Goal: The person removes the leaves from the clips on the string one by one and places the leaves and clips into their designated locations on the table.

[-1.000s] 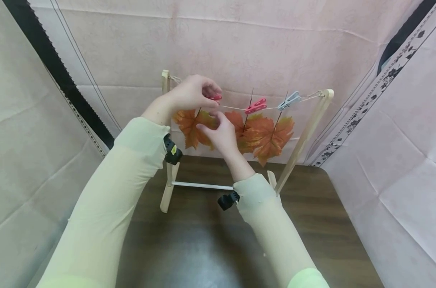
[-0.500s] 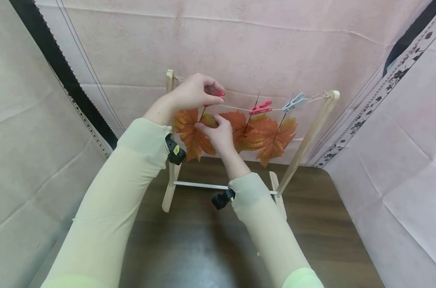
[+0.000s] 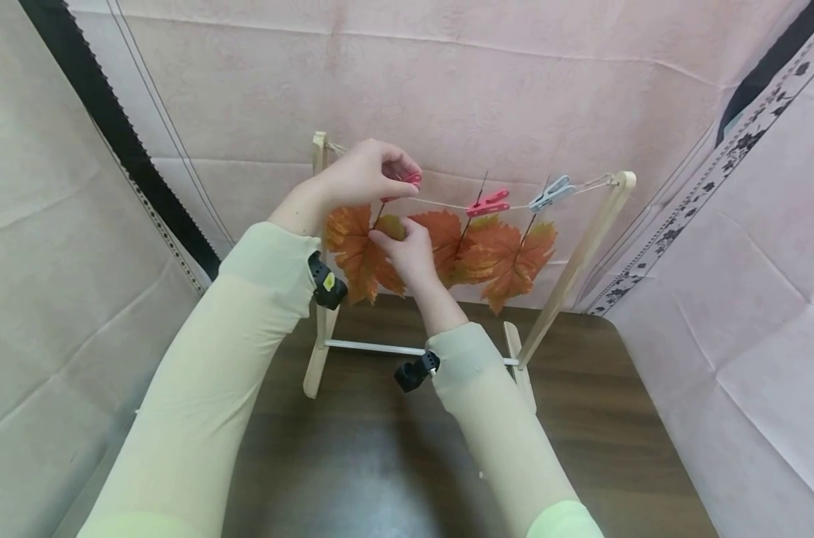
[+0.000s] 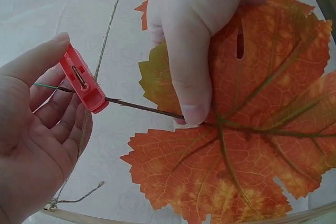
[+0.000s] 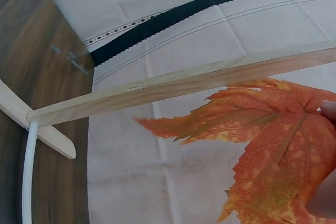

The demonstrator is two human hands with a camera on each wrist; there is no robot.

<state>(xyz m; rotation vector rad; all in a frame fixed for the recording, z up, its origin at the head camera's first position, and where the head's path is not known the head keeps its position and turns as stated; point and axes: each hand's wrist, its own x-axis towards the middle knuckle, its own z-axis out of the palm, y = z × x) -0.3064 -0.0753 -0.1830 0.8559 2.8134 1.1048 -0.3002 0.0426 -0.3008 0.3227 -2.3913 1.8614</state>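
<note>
Red plastic sits in the person's left grip (image 3: pixel 364 172), which is pinching a small clothes peg (image 4: pixel 85 83) with the thumb on one end and the fingers behind. The peg lies across both the twine line (image 4: pixel 107 30) and a dark stem (image 4: pixel 144 107); whether it has bitten on the two, I cannot tell. At about 5 o'clock from there in the head view, the right grip (image 3: pixel 414 254) is grasping too, nipping that stem close to where it meets an orange leaf (image 4: pixel 257 150). The leaf hangs toward 6 o'clock, below the peg.

It looks like thin fabric: feather-light, soft, easily creased at its toothed edges. The stem seems stiffer, so its base is the sensible place to hold. The peg should be springy and perhaps a little slick, best squeezed at its handle ends.

Farther out, toward 3 o'clock along the line, come a second red peg (image 3: pixel 488 202) and a pale blue peg (image 3: pixel 552 193). Near 4 o'clock, a middle leaf (image 3: pixel 447 239) and a right-hand leaf (image 3: pixel 511 261) overlap. Beyond them slants one post of the wooden rack (image 3: pixel 571 276), which stands on the brown worktop (image 3: pixel 373 433).

No writing or brand is legible; the left wrist camera (image 3: pixel 326 282) bears a yellow mark too small to read.
</note>
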